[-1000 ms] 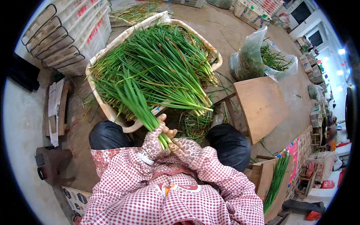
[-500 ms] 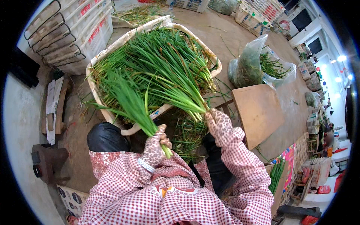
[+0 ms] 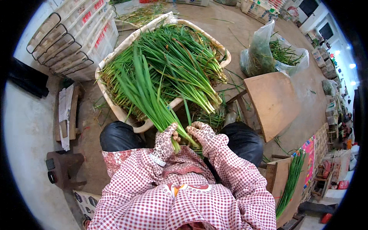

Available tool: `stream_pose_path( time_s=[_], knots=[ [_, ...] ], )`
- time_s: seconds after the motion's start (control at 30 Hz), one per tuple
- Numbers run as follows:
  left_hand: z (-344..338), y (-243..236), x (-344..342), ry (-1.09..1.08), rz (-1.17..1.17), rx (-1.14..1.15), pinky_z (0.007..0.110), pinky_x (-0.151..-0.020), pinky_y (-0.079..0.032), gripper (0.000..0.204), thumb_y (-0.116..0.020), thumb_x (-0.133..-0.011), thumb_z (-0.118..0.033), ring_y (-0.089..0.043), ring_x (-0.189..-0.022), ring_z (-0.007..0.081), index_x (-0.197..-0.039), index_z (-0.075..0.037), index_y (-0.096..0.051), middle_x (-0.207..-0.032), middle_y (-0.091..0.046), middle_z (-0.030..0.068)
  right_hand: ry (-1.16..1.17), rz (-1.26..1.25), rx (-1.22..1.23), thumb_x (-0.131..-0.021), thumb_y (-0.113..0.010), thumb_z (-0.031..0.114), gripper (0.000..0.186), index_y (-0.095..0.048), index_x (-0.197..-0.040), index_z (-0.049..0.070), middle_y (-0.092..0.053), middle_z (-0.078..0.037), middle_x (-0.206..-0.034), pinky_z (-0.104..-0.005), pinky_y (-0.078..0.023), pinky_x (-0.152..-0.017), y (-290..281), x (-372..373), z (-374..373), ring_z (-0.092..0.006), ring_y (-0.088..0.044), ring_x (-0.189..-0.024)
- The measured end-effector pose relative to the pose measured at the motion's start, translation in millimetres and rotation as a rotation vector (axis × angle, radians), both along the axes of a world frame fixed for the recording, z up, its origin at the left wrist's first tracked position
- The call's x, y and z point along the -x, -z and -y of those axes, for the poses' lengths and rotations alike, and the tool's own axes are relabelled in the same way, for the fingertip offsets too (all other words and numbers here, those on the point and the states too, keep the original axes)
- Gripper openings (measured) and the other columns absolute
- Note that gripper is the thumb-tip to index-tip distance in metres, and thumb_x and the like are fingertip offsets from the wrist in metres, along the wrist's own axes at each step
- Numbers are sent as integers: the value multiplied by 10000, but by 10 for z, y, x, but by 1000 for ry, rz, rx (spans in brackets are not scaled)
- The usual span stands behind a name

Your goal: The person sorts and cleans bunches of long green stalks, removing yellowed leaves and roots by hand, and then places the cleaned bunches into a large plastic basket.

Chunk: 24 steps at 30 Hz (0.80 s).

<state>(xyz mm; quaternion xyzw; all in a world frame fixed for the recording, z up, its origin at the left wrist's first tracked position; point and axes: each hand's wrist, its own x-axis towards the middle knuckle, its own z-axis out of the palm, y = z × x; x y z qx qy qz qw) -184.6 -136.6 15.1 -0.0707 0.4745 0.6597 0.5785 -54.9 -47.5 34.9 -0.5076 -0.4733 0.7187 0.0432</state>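
Head view: left hand [image 3: 165,141] and right hand [image 3: 202,135] together above lap, both clamped on chive bunch [image 3: 147,96]; leaves fan up-left over basket [image 3: 119,111].

From up here I see my sleeves in red-and-white check, running from the lower edge up to the basket [image 3: 115,111]. The left hand [image 3: 165,141] and right hand [image 3: 205,135] wear patterned fabric gloves, pale with small red dots. A checked apron with an orange-and-white printed patch covers my front; below the basket, black trousers cover both knees.
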Motion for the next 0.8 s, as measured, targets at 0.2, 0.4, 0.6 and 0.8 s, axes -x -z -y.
stream_pose_path(
  time_s=[0.2, 0.4, 0.6, 0.8],
  knots=[
    [-63, -60, 343, -62, -22, -173, 261, -489, -356, 139, -620, -803, -131, -421, -514, 92, -907, -61, -560, -612, -454, -17, -933, 688, -510, -798, -495, 463, 569, -510, -1111, -12, -531, -193, -1119, -366, -393, -887, 175, -399, -322, -297, -500, -1057],
    [-115, -139, 339, 215, -18, -254, 275, -551, -427, 163, -584, -834, -217, -447, -521, 94, -866, -66, -532, -603, -474, -16, -405, 27, -61, -863, -397, 484, 557, -482, -1136, 5, -592, -168, -998, -334, -475, -726, -28, -296, -202, -238, -583, -877],
    [-31, 186, 200, -24, 152, -173, 268, -476, -413, 171, -530, -871, -216, -460, -477, 105, -989, -97, -496, -607, -458, -29, -98, 42, -303, -823, -587, 294, 295, -590, -958, 32, -629, -75, -750, -256, -464, -566, -12, -29, 108, -140, -587, -633],
    [62, 157, 17, 133, 112, 55, 253, -444, -385, 183, -581, -833, -176, -450, -488, 81, -977, -68, -553, -623, -486, -23, -286, 120, -403, -733, -699, 271, 337, -594, -906, 1, -611, -68, -744, -279, -443, -616, -11, -50, 283, -126, -551, -675]
  ],
)
